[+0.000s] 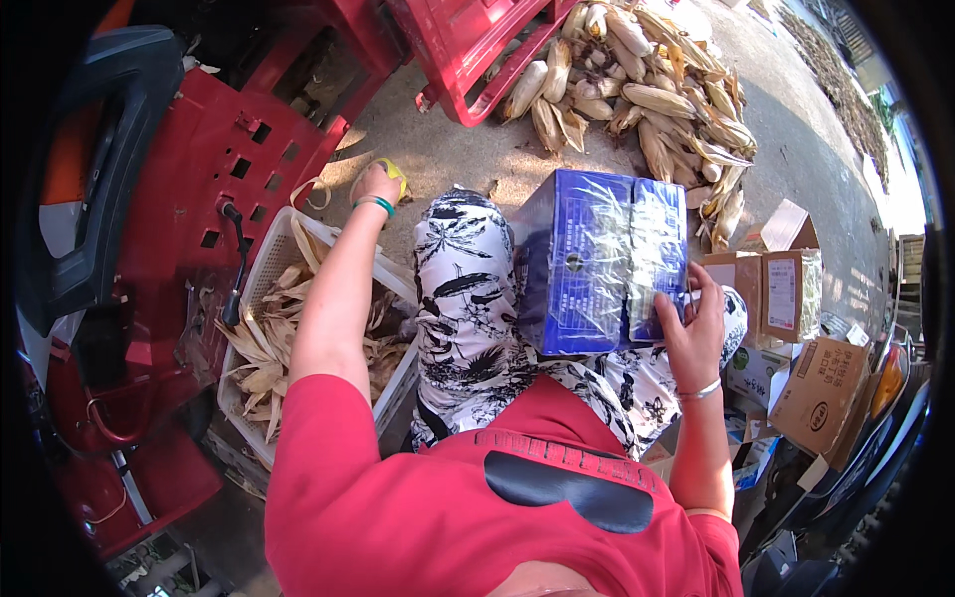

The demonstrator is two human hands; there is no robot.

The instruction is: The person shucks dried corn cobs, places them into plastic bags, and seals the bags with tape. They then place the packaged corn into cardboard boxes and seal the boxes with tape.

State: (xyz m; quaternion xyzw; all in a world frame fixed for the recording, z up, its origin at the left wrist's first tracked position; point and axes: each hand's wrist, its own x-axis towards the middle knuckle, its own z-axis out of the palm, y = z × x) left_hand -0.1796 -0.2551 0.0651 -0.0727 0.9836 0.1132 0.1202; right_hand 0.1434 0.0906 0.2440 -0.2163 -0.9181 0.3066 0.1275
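My left hand [377, 184] is stretched out past my knee, its fingers around a yellow roll [393, 173] that looks like tape. A blue cardboard box [589, 261] rests on my lap, its top covered with shiny clear tape and bearing writing. At the box's right edge is my right hand [695, 321], thumb on the top and fingers along the side. A thin shiny thing shows between those fingers, too small to name. Below my left forearm stands a white plastic basket [257, 287] holding dry corn husks [261, 366].
A heap of corn cobs in husks [656, 97] lies on the concrete floor [806, 142]. Red metal machinery [194, 164] stands close on the left, with a red metal frame [470, 52] ahead. Open cardboard boxes [817, 392] crowd the right side.
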